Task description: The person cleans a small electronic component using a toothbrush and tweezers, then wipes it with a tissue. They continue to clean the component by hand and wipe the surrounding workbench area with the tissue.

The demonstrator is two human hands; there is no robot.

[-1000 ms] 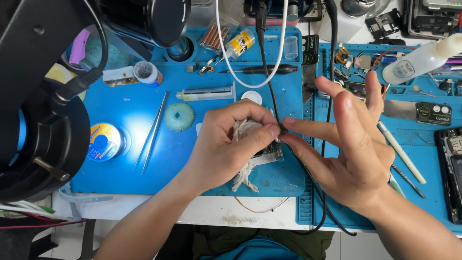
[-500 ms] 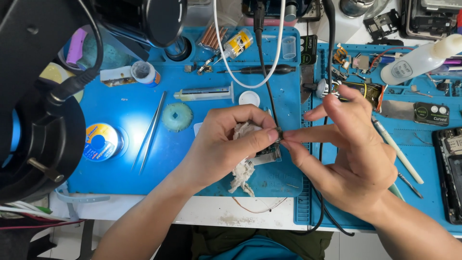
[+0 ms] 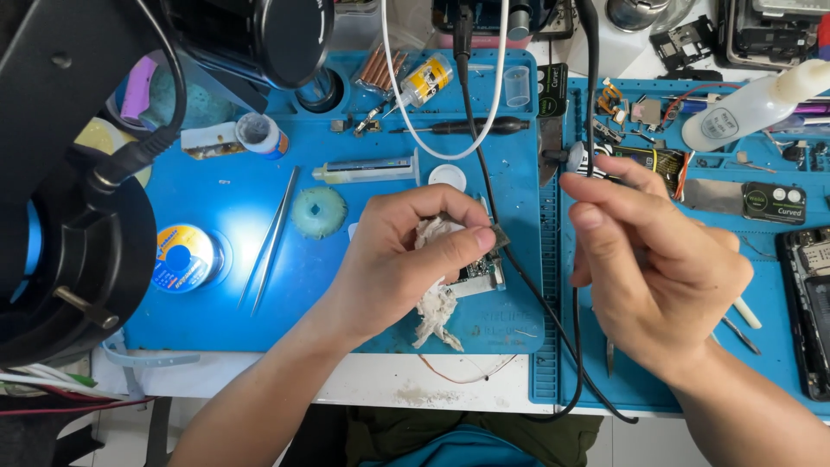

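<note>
My left hand [image 3: 393, 264] sits over the middle of the blue work mat [image 3: 225, 199]. It grips a small circuit board [image 3: 482, 272] together with a crumpled white tissue [image 3: 435, 307]. Thumb and forefinger pinch the board's upper corner. My right hand [image 3: 670, 268] hovers to the right, apart from the left. Its fingers are curled together and nothing shows in them. A black cable [image 3: 540, 298] runs between the two hands and partly behind the right one.
Tweezers [image 3: 272, 238], a solder spool [image 3: 181, 257], a green disc [image 3: 317, 212] and a syringe [image 3: 367, 169] lie left of my hands. A black microscope arm [image 3: 69, 216] looms at the left. A white squeeze bottle [image 3: 743, 112] and small parts crowd the right mat; a dismantled phone [image 3: 808, 303] lies at the right edge.
My right hand has closed its spread fingers, touched the left fingertips at the board, then drawn back to the right. The left hand keeps the board and tissue in place.
</note>
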